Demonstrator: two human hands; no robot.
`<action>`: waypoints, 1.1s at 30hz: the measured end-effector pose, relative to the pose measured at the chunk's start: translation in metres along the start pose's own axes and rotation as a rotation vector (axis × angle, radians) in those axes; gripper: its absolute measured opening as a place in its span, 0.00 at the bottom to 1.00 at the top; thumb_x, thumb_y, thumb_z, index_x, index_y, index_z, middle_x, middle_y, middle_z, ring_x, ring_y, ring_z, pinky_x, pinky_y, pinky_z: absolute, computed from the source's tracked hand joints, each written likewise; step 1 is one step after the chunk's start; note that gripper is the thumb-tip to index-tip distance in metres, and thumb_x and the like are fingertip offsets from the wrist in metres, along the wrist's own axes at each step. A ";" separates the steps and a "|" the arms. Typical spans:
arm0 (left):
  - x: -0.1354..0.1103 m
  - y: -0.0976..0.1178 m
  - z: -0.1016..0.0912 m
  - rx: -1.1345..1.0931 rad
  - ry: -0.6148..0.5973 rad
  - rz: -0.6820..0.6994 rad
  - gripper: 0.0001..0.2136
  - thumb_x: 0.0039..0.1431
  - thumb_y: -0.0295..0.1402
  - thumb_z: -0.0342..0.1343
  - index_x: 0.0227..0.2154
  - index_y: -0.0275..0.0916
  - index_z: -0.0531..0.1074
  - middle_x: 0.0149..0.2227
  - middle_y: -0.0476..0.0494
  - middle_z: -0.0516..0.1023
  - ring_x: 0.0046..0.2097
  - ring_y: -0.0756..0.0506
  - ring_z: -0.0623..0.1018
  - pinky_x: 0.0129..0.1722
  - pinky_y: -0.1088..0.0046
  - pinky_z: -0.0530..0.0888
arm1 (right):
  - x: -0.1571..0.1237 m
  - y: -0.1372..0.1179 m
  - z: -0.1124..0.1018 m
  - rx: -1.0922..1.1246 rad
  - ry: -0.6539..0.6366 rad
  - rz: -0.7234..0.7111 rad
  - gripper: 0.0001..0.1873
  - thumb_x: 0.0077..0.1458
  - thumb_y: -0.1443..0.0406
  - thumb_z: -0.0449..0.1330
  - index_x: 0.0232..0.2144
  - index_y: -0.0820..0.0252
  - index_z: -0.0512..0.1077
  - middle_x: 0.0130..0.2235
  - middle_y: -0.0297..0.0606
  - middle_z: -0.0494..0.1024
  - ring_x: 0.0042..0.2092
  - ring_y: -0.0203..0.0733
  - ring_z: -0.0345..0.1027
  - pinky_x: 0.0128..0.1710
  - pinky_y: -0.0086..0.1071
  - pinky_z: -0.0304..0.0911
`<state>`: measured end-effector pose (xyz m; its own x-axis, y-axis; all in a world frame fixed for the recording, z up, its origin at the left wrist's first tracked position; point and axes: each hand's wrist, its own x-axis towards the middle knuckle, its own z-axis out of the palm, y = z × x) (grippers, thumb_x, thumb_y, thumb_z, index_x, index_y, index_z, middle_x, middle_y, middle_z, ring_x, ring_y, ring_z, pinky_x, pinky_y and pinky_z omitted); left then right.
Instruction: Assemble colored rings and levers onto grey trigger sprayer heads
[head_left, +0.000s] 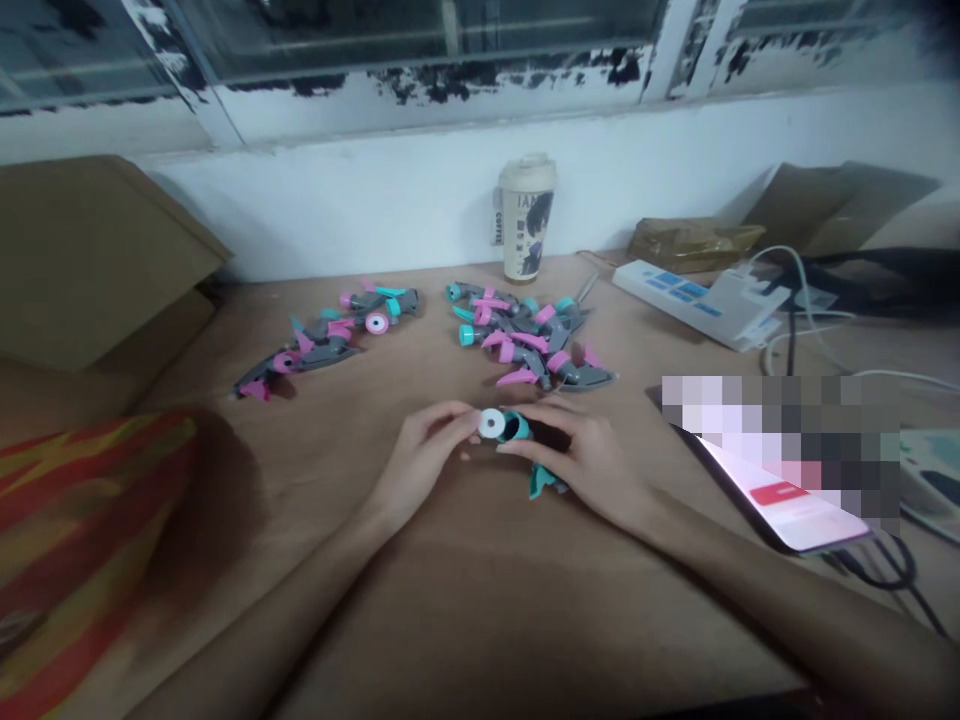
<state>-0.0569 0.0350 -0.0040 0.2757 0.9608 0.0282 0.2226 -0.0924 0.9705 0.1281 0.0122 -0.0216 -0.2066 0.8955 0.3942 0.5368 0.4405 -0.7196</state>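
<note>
Between thumb and fingers, my left hand [427, 450] pinches a white round washer [491, 423] with a small dark hole at its centre. My right hand [592, 450] is closed around a trigger sprayer head with a teal collar [515, 428]. The collar's open end faces left, right beside the washer. Below my right fingers sticks out the sprayer's teal trigger [541, 480]; my hand hides most of its body. Farther back lies a pile of grey sprayer heads [525, 335] with pink and teal parts. Several more sprayer heads [322, 345] lie to its left.
A lidded coffee cup [529, 220] stands against the wall. At right are a white power strip [697, 300] with cables, a wrapped brown package [690, 243] and a lit phone [795, 500]. Brown cardboard [90, 260] and a red-yellow striped bag [82, 540] are at left.
</note>
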 end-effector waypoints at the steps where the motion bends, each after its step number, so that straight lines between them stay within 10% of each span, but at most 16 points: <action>1: -0.001 0.001 0.001 0.008 -0.018 0.003 0.10 0.55 0.36 0.53 0.24 0.36 0.72 0.25 0.50 0.70 0.28 0.51 0.69 0.28 0.78 0.67 | 0.000 0.000 0.001 0.049 -0.001 -0.001 0.15 0.52 0.58 0.61 0.43 0.52 0.73 0.40 0.34 0.77 0.45 0.41 0.68 0.46 0.36 0.62; 33: -0.003 -0.002 -0.004 0.303 -0.119 0.261 0.03 0.52 0.31 0.58 0.29 0.38 0.73 0.34 0.47 0.69 0.33 0.50 0.73 0.34 0.74 0.71 | -0.006 -0.002 0.005 0.156 -0.020 -0.007 0.17 0.50 0.59 0.63 0.43 0.52 0.74 0.39 0.35 0.77 0.43 0.41 0.70 0.45 0.36 0.64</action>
<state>-0.0617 0.0329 -0.0053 0.4613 0.8598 0.2189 0.3911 -0.4185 0.8197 0.1241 0.0066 -0.0251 -0.2267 0.8929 0.3889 0.4022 0.4495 -0.7976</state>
